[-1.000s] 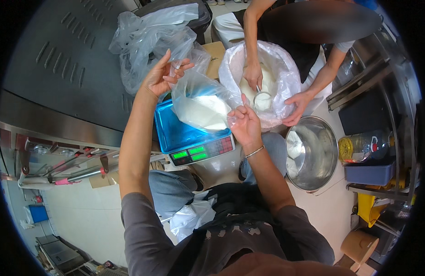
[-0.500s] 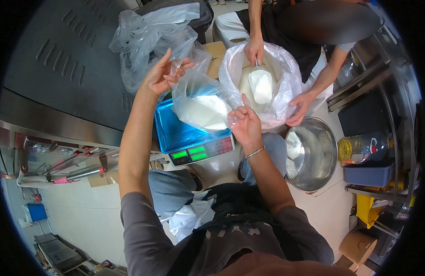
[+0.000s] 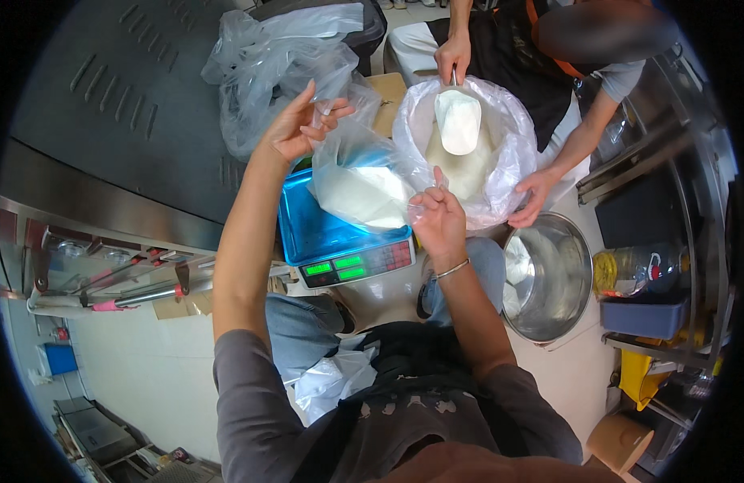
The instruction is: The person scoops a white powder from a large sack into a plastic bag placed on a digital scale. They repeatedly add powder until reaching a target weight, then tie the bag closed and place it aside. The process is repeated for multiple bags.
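A clear plastic bag [image 3: 372, 197] with white powder in it rests on the blue tray of a digital scale [image 3: 307, 229]. My left hand [image 3: 303, 125] grips the bag's upper rim, some fingers stretched out. At the rim's near right side, my right hand [image 3: 441, 225] pinches the plastic, index finger pointing up. Both hands spread the bag's mouth. Just beyond, a co-worker's hand [image 3: 452, 58] holds a metal scoop [image 3: 459, 121] heaped with white powder. It is over a large sack [image 3: 513, 117] of powder, whose rim the co-worker's other hand [image 3: 535, 196] touches.
A round steel pot [image 3: 577, 278] with white bags inside stands right of the sack. Loose plastic bags [image 3: 251, 80] lie beyond my left hand. A dark metal cabinet [image 3: 90, 121] flanks the left; a shelf with a blue bin [image 3: 644, 319] and oil bottle [image 3: 649, 268] stands right.
The co-worker's scoop has lifted from the powder toward the sack's far rim and now carries a heaped load. My hands keep their hold on the bag, while the view shifts slightly.
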Action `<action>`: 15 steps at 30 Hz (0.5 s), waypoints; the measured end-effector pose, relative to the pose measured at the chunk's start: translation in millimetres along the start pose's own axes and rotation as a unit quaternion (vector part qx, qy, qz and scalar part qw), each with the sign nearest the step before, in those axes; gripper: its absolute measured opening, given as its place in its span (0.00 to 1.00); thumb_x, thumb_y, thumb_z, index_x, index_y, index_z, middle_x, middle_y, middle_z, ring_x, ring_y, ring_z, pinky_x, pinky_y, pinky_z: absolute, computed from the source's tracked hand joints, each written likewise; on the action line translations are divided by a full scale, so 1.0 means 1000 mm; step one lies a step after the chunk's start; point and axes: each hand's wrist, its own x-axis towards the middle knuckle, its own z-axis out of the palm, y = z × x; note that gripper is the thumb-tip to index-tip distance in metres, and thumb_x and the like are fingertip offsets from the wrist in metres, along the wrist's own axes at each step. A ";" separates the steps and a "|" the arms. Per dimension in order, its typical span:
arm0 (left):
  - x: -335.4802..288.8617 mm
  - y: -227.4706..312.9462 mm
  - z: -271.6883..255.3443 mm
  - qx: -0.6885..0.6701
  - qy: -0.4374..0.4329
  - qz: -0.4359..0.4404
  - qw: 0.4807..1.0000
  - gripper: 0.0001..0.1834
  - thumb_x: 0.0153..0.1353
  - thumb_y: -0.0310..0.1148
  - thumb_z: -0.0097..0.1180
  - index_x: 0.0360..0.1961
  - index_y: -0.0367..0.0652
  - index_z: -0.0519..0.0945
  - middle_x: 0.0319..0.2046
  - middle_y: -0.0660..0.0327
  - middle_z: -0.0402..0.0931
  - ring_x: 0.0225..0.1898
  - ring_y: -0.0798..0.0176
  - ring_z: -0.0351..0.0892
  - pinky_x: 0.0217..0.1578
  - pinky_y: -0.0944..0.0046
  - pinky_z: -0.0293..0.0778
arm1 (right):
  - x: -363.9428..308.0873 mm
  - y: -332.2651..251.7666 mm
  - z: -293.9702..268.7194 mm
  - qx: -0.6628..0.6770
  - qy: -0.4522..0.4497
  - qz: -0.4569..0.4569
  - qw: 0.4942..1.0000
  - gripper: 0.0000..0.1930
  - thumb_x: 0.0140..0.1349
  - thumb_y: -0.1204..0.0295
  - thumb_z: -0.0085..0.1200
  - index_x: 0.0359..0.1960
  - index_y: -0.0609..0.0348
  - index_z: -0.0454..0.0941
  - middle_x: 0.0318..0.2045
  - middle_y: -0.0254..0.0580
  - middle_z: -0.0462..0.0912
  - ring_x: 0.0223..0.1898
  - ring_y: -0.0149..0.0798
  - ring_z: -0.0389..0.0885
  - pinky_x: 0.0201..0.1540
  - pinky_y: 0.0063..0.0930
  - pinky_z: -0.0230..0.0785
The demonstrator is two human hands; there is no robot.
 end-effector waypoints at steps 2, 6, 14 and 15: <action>0.002 -0.001 0.001 -0.004 -0.009 -0.004 1.000 0.38 0.58 0.51 0.50 0.55 0.25 0.59 0.55 0.41 0.59 0.27 0.72 0.67 0.11 0.86 0.59 | 0.002 -0.002 -0.005 0.014 -0.013 0.002 1.000 0.21 0.62 0.75 0.38 0.58 0.52 0.61 0.23 0.27 0.67 0.26 0.29 0.65 0.46 0.34 0.64; 0.007 -0.003 0.000 -0.003 -0.013 0.001 1.000 0.38 0.58 0.51 0.50 0.55 0.25 0.59 0.55 0.41 0.59 0.27 0.72 0.67 0.10 0.86 0.59 | 0.004 -0.005 -0.006 0.002 -0.001 -0.005 1.000 0.21 0.61 0.75 0.38 0.58 0.52 0.61 0.23 0.27 0.67 0.26 0.29 0.66 0.45 0.36 0.65; 0.008 -0.003 0.000 -0.012 -0.023 -0.014 1.000 0.35 0.56 0.51 0.53 0.48 0.24 0.66 0.53 0.42 0.61 0.26 0.74 0.68 0.11 0.86 0.59 | 0.006 -0.010 -0.001 -0.015 0.020 -0.010 1.000 0.20 0.63 0.72 0.37 0.58 0.50 0.61 0.23 0.27 0.64 0.27 0.31 0.64 0.44 0.33 0.64; 0.008 -0.003 0.000 -0.012 -0.025 -0.014 1.000 0.35 0.56 0.51 0.53 0.48 0.24 0.66 0.53 0.42 0.61 0.26 0.74 0.68 0.11 0.86 0.59 | 0.006 -0.010 0.001 -0.013 0.015 -0.011 1.000 0.21 0.63 0.73 0.38 0.58 0.50 0.61 0.23 0.27 0.64 0.27 0.30 0.64 0.44 0.33 0.64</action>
